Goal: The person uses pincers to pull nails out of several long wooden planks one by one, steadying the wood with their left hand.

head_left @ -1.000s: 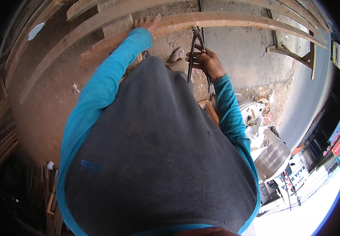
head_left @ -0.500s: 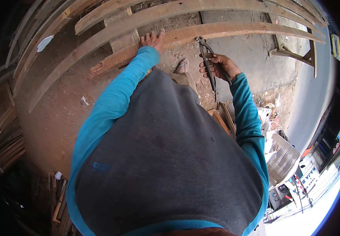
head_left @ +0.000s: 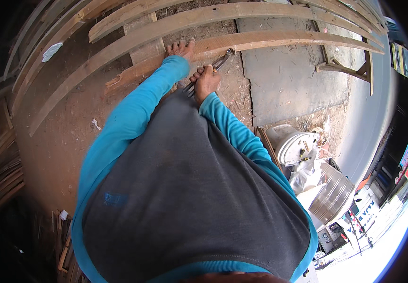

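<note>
A long wooden plank [head_left: 260,41] spans the far part of the view, with a splintered left end. On it my left hand [head_left: 181,48] is closed over the upper edge, fingers pointing away from me. My right hand [head_left: 207,81] grips the handles of dark metal pincers [head_left: 224,59] just to the right of my left forearm. The pincers tilt up and right. Their head meets the plank's near edge; whether the jaws bite on anything is too small to tell.
More long planks [head_left: 185,18] run roughly parallel beyond, over a short cross board [head_left: 148,51]. A wooden trestle leg [head_left: 368,70] stands at the right. Nearer on the right are a white bucket [head_left: 279,137] and a metal drum [head_left: 332,193]. Wood scraps [head_left: 65,250] lie lower left.
My right hand has swung left and nearer my body with the pincers, whose handles have come together and turned. The pincers' head has shifted slightly left. My left hand stays on the plank.
</note>
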### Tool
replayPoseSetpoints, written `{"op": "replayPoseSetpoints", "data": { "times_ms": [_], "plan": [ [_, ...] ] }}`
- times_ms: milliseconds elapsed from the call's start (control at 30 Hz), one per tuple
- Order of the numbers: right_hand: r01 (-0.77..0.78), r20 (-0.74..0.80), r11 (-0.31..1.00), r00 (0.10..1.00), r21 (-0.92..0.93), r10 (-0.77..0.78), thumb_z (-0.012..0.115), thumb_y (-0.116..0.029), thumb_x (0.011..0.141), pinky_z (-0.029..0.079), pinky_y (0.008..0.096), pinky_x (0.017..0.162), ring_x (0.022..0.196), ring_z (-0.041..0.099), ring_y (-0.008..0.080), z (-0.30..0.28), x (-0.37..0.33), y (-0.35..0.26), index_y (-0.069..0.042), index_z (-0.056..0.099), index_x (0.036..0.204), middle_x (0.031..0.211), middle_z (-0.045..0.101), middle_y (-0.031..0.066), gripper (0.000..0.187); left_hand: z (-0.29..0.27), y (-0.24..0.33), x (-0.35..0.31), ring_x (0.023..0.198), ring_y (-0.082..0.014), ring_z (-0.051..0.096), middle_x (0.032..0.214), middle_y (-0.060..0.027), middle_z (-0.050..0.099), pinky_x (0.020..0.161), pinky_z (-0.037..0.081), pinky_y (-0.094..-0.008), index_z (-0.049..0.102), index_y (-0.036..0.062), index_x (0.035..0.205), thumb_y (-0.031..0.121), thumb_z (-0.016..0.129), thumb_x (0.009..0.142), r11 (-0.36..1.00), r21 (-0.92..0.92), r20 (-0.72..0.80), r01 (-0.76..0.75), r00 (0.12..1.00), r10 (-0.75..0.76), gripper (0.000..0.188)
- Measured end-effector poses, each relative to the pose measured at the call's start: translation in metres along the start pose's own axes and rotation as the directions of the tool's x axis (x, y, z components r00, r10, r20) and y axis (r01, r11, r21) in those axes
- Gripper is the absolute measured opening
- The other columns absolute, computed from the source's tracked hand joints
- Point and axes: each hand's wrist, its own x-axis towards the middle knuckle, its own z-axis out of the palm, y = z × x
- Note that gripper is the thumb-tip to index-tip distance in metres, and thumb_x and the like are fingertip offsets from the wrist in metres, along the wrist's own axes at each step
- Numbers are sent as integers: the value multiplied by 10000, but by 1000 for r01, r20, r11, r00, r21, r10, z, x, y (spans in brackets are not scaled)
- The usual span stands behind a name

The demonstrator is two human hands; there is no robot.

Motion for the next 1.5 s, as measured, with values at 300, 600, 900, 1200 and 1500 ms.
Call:
{"op": "replayPoseSetpoints", "data": {
  "times_ms": [300,600,900,1200,1500],
  "plan": [
    [394,184,887,916,-239,-358,556,-211,1008,308,244,429,488,386,71,-111,5,-54,-94,436,946,646,419,-22,178,-1,-14,16,1507,-416,153,1617,-243,188,1222,131,-538,150,225,1575,167,739,843,996,-84,129,-34,991,45,941],
    [13,322,833,926,-553,199,389,-70,941,597,428,875,1050,679,362,-131,16,-167,121,291,1437,1196,618,280,541,-7,-18,17,1500,-408,181,1603,-229,237,1221,157,-539,183,200,1568,147,723,847,992,-106,151,-67,985,83,902],
    [-23,346,650,831,-760,435,427,-149,985,592,398,849,978,705,323,-101,35,-147,62,317,1463,1167,653,231,534,3,-7,3,1501,-415,170,1624,-225,174,1229,129,-531,186,194,1562,91,690,869,997,-56,55,-46,997,49,863],
    [28,231,407,857,-913,460,504,-135,955,611,379,708,833,716,265,-78,36,-166,41,497,1027,929,666,179,190,16,1,-1,1438,-447,291,1508,-224,354,1174,227,-547,188,197,1565,55,720,832,999,-36,-87,-24,996,21,917],
    [128,295,484,912,-866,286,523,-153,957,499,342,529,579,562,190,-98,36,-129,-4,493,930,722,540,68,154,24,-4,-1,1441,-474,272,1520,-231,334,1174,221,-577,147,208,1574,9,716,807,997,-51,-129,-58,990,51,975]
  ]
}}
